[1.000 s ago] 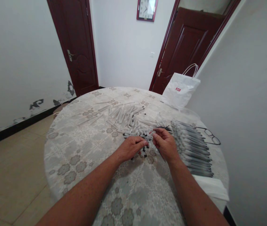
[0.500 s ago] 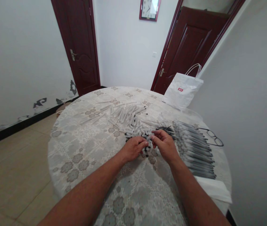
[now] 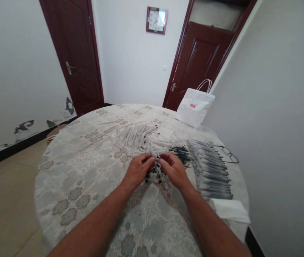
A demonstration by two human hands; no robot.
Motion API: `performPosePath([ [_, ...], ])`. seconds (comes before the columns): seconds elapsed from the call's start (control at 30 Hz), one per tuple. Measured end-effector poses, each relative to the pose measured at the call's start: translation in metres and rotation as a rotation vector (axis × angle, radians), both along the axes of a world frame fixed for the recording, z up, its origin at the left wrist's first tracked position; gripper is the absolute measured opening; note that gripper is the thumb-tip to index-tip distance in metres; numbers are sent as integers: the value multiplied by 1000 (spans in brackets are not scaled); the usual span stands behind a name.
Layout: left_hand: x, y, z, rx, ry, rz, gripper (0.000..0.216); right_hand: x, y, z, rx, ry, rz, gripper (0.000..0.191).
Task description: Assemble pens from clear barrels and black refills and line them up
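My left hand (image 3: 138,168) and my right hand (image 3: 173,167) meet close together over the near end of a pile of white pen barrels (image 3: 133,135). Thumb and fingers are pinched on both hands. Something small and pale shows between the fingertips, too small and blurred to name. Beneath and between the hands lie small pale and black parts (image 3: 154,175), partly hidden by the fingers. Just right of my right hand is a heap of thin black sticks, like pen refills (image 3: 181,153). Beyond it, grey-and-black pens (image 3: 213,175) lie stacked side by side.
A round table has a flowered cloth (image 3: 87,178). Eyeglasses (image 3: 229,155) lie at its right edge, beyond the stacked pens. Folded white material (image 3: 230,210) is at the near right. A white paper bag (image 3: 196,107) stands at the back right, by the wall.
The camera view has turned a little, so the table appears shifted left and slightly down. Both hands stay together over the small parts, still pinched, with the fingertips closer together.
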State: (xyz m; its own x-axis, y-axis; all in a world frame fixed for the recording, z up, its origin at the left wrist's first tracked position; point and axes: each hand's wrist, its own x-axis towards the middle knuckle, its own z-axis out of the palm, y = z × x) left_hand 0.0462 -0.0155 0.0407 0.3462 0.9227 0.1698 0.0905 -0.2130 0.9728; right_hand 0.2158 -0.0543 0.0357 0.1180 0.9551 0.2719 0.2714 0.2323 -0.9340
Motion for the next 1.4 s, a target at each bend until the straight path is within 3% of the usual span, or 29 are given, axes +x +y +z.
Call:
performPosePath([
  [0.13,-1,5,-2,-27,-77,26,35,-3,-7,11,150,-416,19,13],
  [0.27,1,1,-3,-54,-99,-27,35,-2,-14,24,228,-618,40,19],
  [0.37,2,-1,-2,-36,-73,-82,33,13,-17,39,215,-788,74,13],
  [0.47,-1,1,-3,60,42,10,34,53,-13,58,162,-960,0,12],
  [0.63,-8,14,-11,265,282,233,29,166,21,80,-93,-1272,-315,19],
  [0.73,-11,19,-19,335,364,276,28,224,45,79,-336,-1367,-428,25],
  [0.87,-12,24,-28,368,426,275,27,262,67,66,-421,-1382,-461,29],
  [1.13,-15,28,-31,333,498,262,26,275,93,40,-494,-1374,-378,38],
  [1.4,-16,32,-35,333,496,269,23,271,86,44,-460,-1374,-389,42],
])
